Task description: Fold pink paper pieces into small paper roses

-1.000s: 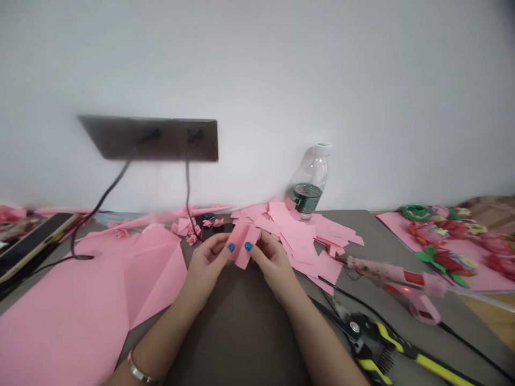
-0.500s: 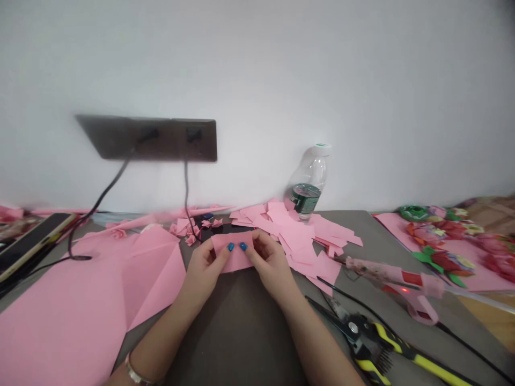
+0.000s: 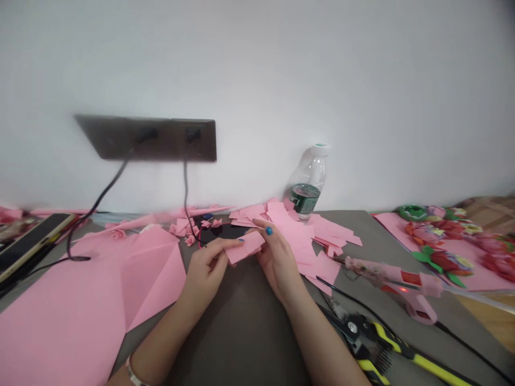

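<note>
A folded strip of pink paper (image 3: pixel 246 247) lies tilted between my hands, over the dark grey table top (image 3: pixel 241 332). My left hand (image 3: pixel 205 268) pinches its lower left end, and my right hand (image 3: pixel 277 262) holds its upper right end, with blue-painted nails showing. A loose heap of cut pink paper pieces (image 3: pixel 295 230) lies just beyond my right hand. A large folded pink sheet (image 3: pixel 92 300) spreads left of my left hand. A metal bracelet (image 3: pixel 133 378) circles my left wrist.
A pink hot glue gun (image 3: pixel 402 284) and yellow-and-black handled shears (image 3: pixel 362 338) lie to the right. A clear water bottle (image 3: pixel 309 185) stands against the wall. Paper flowers (image 3: pixel 438 241) sit on a pink sheet at right. Black cables hang from a wall socket panel (image 3: pixel 148 138).
The paper, held flat and wide between my hands half a second ago, is now a narrower tilted strip. My right hand has turned and moved right, and my left fingers have shifted along the paper.
</note>
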{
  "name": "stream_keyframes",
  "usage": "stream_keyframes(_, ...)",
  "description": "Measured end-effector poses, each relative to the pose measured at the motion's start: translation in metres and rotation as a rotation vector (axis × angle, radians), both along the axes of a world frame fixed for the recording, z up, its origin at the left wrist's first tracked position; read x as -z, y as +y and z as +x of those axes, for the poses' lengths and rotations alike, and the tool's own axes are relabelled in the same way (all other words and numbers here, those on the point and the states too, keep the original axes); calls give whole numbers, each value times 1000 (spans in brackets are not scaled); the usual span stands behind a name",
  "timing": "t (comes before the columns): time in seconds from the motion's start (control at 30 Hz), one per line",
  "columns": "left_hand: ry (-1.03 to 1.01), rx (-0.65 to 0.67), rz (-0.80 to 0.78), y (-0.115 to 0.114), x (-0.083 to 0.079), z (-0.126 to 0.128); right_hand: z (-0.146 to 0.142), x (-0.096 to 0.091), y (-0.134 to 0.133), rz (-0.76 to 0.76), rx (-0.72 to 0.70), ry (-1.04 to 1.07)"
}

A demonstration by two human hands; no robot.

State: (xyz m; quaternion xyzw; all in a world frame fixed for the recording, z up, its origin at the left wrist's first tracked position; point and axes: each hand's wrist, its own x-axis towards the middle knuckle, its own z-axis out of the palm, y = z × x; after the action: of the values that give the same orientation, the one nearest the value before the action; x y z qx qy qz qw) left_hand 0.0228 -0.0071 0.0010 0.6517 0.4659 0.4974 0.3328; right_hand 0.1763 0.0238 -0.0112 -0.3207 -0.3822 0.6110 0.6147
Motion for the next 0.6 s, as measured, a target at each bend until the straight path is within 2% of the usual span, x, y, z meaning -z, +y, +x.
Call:
stream_keyframes(0.1, -2, -25, -3, 0, -1, 0, 0, 2, 1, 17, -22, -70)
stream_keyframes(0.27, -262, -11, -214, 0, -2, 4, 1, 2, 0, 61, 8, -150)
stream_keyframes(0.47, -134, 60, -232, 3, -3, 7, -1, -5, -3, 113, -68, -222)
stream_keyframes(0.6, -102, 58, -183, 2, -4, 6, -1, -5, -3, 118, -18, -286)
